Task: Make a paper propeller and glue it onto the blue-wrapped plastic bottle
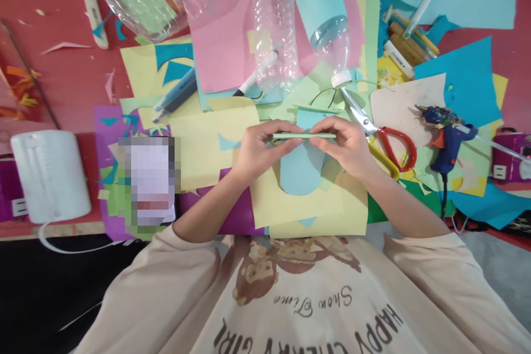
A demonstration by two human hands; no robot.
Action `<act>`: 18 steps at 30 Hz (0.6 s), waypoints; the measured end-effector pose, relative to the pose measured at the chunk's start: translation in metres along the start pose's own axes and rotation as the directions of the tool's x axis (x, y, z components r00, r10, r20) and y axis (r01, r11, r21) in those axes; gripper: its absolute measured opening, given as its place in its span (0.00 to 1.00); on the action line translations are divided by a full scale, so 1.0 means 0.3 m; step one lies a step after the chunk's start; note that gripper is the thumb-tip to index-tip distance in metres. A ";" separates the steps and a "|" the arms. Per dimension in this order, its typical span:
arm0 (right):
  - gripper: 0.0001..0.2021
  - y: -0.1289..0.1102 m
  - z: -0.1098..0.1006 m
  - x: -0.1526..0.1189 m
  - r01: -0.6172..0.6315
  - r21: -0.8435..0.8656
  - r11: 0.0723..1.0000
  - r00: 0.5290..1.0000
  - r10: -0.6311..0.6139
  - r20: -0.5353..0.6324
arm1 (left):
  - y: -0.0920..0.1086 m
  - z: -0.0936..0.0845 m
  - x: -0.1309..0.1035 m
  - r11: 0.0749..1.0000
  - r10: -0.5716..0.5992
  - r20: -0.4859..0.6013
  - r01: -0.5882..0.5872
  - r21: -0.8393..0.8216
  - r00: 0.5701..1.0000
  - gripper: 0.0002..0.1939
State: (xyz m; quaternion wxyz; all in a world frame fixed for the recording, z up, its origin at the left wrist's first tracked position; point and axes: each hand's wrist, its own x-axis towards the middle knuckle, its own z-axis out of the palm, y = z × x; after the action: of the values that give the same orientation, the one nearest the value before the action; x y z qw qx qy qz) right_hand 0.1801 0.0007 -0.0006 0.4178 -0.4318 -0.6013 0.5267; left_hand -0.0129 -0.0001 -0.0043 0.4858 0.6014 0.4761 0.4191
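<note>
A narrow, flat strip of pale green paper (306,135) is held level between both hands. My left hand (265,146) pinches its left part between thumb and fingers, and my right hand (342,144) pinches its right part the same way. The fingertips of the two hands nearly meet at the strip's middle. Beneath them lies a light blue paper piece with a rounded end (302,171), on top of yellow paper (315,213). Just beyond the hands rests another thin green strip (318,109).
Open scissors (396,149) lie right of my right hand, with a blue glue gun (448,149) farther right. Plastic bottles (274,22) lie across the back. A blue marker (176,94), a pixelated rectangular object (150,177) and a white case (50,176) are at left.
</note>
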 end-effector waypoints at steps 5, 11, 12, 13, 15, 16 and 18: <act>0.03 -0.006 -0.002 0.000 0.004 -0.012 1.000 1.000 -0.004 0.020 | 0.003 0.006 -0.002 0.998 -0.014 0.008 0.014 -0.069 1.000 0.09; 0.04 -0.002 -0.002 0.000 -0.030 0.024 0.999 1.000 0.029 0.008 | -0.001 0.012 -0.004 0.996 -0.018 -0.024 0.016 -0.089 1.000 0.08; 0.04 -0.001 -0.003 0.001 -0.049 0.039 0.998 0.999 0.049 -0.003 | -0.004 0.012 -0.004 0.995 -0.029 -0.035 0.026 -0.099 0.999 0.09; 0.05 0.000 -0.004 0.003 -0.067 0.055 0.996 0.998 0.068 -0.013 | -0.007 0.012 -0.005 0.993 -0.047 -0.044 0.041 -0.112 0.998 0.10; 0.05 0.001 -0.007 0.008 -0.084 0.082 0.993 0.996 0.087 -0.032 | -0.013 0.012 -0.007 0.986 -0.088 -0.054 0.079 -0.144 0.995 0.12; 0.05 0.001 -0.009 0.010 -0.085 0.089 0.992 0.995 0.089 -0.040 | -0.016 0.011 -0.007 0.983 -0.102 -0.056 0.092 -0.159 0.993 0.12; 0.05 -0.001 -0.012 0.014 -0.081 0.100 0.992 0.995 0.086 -0.052 | -0.018 0.010 -0.006 0.979 -0.109 -0.060 0.097 -0.181 0.992 0.12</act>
State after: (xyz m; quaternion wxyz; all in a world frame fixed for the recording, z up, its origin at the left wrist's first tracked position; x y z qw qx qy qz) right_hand 0.1823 0.0055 0.0001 0.4328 -0.4504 -0.5441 0.5601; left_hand -0.0114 -0.0020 -0.0103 0.5417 0.5154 0.4840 0.4546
